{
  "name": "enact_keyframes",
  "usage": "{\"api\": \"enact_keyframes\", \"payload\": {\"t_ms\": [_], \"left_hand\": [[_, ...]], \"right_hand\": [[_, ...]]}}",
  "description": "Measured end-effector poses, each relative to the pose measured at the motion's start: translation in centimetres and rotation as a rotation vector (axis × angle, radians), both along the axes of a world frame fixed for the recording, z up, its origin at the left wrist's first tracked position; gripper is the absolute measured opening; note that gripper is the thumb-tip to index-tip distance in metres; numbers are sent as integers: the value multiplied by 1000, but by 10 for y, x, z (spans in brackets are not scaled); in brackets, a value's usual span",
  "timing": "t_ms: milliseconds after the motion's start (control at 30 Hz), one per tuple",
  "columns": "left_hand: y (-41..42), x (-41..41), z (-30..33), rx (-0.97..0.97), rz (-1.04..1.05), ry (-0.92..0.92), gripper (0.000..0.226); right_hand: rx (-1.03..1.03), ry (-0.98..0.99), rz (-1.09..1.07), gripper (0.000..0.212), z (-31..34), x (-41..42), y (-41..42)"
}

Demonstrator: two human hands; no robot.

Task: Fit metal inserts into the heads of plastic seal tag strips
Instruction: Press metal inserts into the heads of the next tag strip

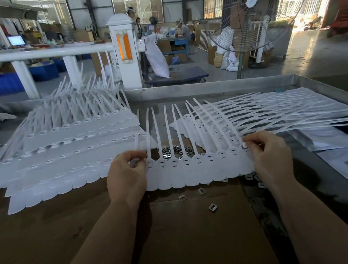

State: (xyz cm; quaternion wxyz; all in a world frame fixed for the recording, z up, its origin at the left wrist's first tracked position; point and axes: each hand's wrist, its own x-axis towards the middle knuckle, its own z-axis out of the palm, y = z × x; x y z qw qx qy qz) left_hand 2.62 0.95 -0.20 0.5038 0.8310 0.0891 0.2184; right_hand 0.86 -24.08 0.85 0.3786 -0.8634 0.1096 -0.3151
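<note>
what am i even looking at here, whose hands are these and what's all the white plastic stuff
This is one picture from a camera worn on a person's head, looking down at their own bare hands; there is no robot. The left hand and right hand each pinch one end of a joined row of white seal tags, held above a workbench. The long thin tails point away from the person. Small metal inserts lie loose on the bench under and around the row. To the left is a stack of tag rows; to the right, another pile. Behind is a factory hall with a big fan.
</note>
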Motion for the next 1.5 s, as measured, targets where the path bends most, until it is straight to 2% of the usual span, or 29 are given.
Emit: {"api": "enact_keyframes", "payload": {"t_ms": [1500], "left_hand": [[2, 0, 0, -6, -13, 10, 18]], "right_hand": [[-13, 65, -11, 16, -2, 2, 2]]}}
